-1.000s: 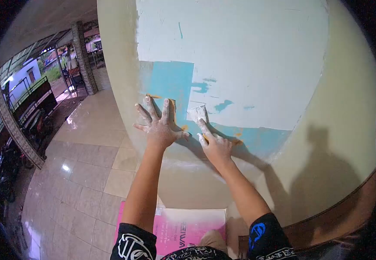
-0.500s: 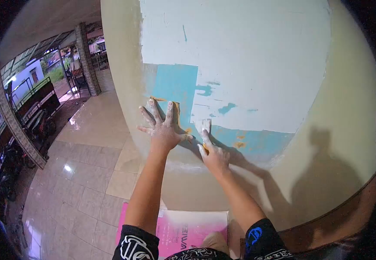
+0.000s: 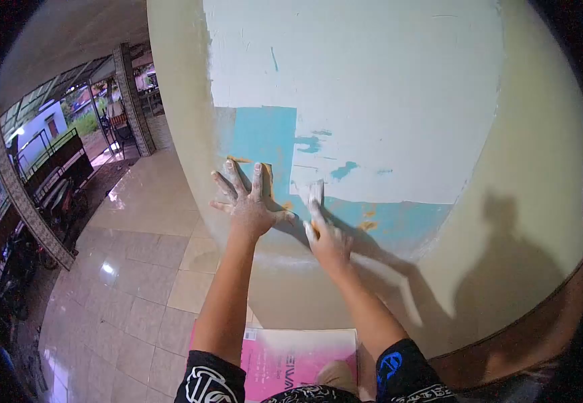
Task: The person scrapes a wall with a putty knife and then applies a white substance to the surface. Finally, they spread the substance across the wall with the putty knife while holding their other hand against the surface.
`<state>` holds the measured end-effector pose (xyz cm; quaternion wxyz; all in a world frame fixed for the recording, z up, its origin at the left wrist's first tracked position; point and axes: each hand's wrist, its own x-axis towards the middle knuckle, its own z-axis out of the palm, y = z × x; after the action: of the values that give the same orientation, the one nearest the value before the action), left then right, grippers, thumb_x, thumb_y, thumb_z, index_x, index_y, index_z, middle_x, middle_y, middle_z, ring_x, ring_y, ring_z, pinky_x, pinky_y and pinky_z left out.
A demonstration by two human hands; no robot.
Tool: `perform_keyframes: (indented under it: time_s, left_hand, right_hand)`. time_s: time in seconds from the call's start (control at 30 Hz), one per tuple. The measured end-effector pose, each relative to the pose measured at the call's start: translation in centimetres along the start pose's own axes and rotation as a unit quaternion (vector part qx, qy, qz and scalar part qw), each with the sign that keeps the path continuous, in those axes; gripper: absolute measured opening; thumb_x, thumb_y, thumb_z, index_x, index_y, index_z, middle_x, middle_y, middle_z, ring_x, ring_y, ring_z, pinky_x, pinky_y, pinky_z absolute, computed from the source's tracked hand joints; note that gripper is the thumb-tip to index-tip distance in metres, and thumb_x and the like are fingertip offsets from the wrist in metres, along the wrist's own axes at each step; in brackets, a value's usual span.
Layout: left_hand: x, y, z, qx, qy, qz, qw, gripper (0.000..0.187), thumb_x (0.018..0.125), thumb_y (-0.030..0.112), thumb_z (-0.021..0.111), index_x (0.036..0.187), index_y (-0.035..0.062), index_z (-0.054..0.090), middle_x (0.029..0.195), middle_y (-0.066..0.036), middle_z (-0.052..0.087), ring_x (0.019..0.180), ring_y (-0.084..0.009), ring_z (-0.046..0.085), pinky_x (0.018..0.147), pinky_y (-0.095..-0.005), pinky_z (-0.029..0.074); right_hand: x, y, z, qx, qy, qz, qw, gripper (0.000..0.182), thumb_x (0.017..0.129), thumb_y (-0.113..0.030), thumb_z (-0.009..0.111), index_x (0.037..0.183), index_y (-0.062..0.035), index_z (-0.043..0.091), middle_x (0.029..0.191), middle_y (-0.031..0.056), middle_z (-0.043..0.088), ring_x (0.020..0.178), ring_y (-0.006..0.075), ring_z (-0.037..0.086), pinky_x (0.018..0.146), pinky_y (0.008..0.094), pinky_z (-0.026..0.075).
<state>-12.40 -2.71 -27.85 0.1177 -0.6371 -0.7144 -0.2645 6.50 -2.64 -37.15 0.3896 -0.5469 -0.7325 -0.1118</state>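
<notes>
In the head view my left hand [image 3: 250, 208] lies against the wall, fingers spread and dusted white. Its fingertips rest at a corner outlined by orange-brown marks, just under the blue patch [image 3: 261, 131]. To its right, my right hand [image 3: 331, 245] is closed around a putty knife [image 3: 316, 195] coated in white, its index finger stretched along the tool. The blade end meets the lower border of the white-coated area [image 3: 385, 101]. A lower blue strip [image 3: 405, 220] with orange spots runs to the right of this hand.
A pink printed cardboard box [image 3: 284, 356] lies low in front of me, by my knee. Glossy tiles [image 3: 130, 269] cover the floor at left. Farther off are a pillar [image 3: 133, 101], a metal gate [image 3: 56, 164] and motorbikes [image 3: 63, 201]. My shadow falls on the right wall.
The view has shifted slightly, so the wall and both hands appear a little lower and further left. The left hand stays spread on the wall; the right keeps hold of the putty knife.
</notes>
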Motion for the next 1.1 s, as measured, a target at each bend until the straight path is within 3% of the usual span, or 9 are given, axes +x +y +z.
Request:
perform_keyframes:
  time_s: [0.07,0.3,0.33,0.43,0.57,0.6,0.83,0.97,1.1]
  left_hand:
    - [0.1,0.0,-0.3,-0.003,0.002,0.002,1.0,0.151,0.043,0.081,0.084,0.163,0.0248,0.011,0.162,-0.031,-0.023,0.144,-0.0574,-0.026,0.091,-0.0913,0.013]
    - [0.0,-0.1,0.3,0.016,0.004,0.004,1.0,0.149,0.045,0.082,0.082,0.163,0.0235,0.012,0.162,-0.031,-0.022,0.144,-0.0579,-0.026,0.091,-0.0911,0.014]
    - [0.0,-0.1,0.3,0.012,0.007,0.007,1.0,0.149,0.045,0.082,0.082,0.163,0.0234,0.012,0.162,-0.031,-0.023,0.144,-0.0578,-0.026,0.091,-0.0911,0.013]
    - [0.1,-0.3,0.4,0.004,0.006,0.008,1.0,0.15,0.044,0.081,0.082,0.163,0.0234,0.011,0.162,-0.031,-0.024,0.144,-0.0575,-0.027,0.092,-0.0911,0.013]
    - [0.1,-0.1,0.3,-0.013,-0.001,0.002,1.0,0.152,0.042,0.081,0.083,0.163,0.0236,0.011,0.162,-0.03,-0.025,0.144,-0.0567,-0.027,0.092,-0.0909,0.011]
    - [0.1,-0.1,0.1,-0.013,-0.001,0.003,1.0,0.153,0.042,0.081,0.083,0.163,0.0236,0.011,0.162,-0.03,-0.025,0.144,-0.0563,-0.028,0.093,-0.0907,0.01]
    - [0.1,0.0,0.2,-0.013,-0.004,-0.003,1.0,0.152,0.042,0.081,0.083,0.163,0.0249,0.012,0.162,-0.03,-0.025,0.144,-0.056,-0.029,0.094,-0.0904,0.008]
    - [0.2,-0.1,-0.1,-0.01,-0.014,-0.004,1.0,0.151,0.043,0.081,0.083,0.163,0.0247,0.012,0.162,-0.029,-0.025,0.144,-0.0548,-0.03,0.095,-0.0898,0.008]
    - [0.2,0.3,-0.5,-0.003,-0.026,-0.014,1.0,0.151,0.043,0.08,0.083,0.163,0.0241,0.011,0.162,-0.028,-0.026,0.145,-0.0543,-0.029,0.096,-0.0888,0.009]
  right_hand:
    - [-1.0,1.0,1.0,0.085,-0.001,-0.013,0.996,0.064,0.098,-0.039,0.059,0.157,-0.0301,0.035,0.076,0.0155,0.07,0.068,0.035,0.07,0.056,0.0496,0.054]
    - [0.3,-1.1,-1.1,0.031,-0.071,0.049,0.996,0.065,0.099,-0.038,0.059,0.158,-0.0304,0.033,0.082,0.0165,0.072,0.073,0.0344,0.071,0.059,0.0499,0.054]
    - [-0.7,-0.7,-0.4,0.059,-0.011,0.006,0.998,0.064,0.1,-0.042,0.057,0.158,-0.0324,0.032,0.081,0.0161,0.072,0.073,0.0342,0.071,0.059,0.0509,0.054]
    - [0.3,-1.1,-1.0,-0.028,-0.056,0.032,0.998,0.065,0.099,-0.039,0.059,0.158,-0.0331,0.031,0.08,0.0156,0.072,0.071,0.0351,0.07,0.059,0.0501,0.054]
    - [1.7,-1.5,-1.7,0.062,0.028,0.025,0.997,0.066,0.098,-0.037,0.061,0.158,-0.0331,0.032,0.077,0.0151,0.071,0.067,0.036,0.069,0.059,0.0506,0.054]
    - [1.0,-1.4,-1.6,0.018,-0.033,0.049,0.998,0.065,0.097,-0.037,0.061,0.157,-0.0319,0.034,0.076,0.0146,0.071,0.065,0.0363,0.068,0.058,0.0511,0.054]
    - [2.4,-2.4,-2.1,0.001,0.02,0.018,1.0,0.063,0.098,-0.035,0.06,0.156,-0.0274,0.036,0.076,0.0149,0.071,0.066,0.0358,0.069,0.057,0.0509,0.054]
    - [-0.9,-0.5,0.2,0.077,-0.04,0.025,0.996,0.063,0.098,-0.033,0.06,0.156,-0.0285,0.036,0.075,0.0144,0.07,0.065,0.0354,0.069,0.056,0.0511,0.053]
    - [2.1,-1.8,-2.4,0.012,0.028,0.007,1.0,0.066,0.097,-0.033,0.062,0.156,-0.0286,0.035,0.075,0.0152,0.07,0.066,0.0364,0.069,0.056,0.0505,0.053]
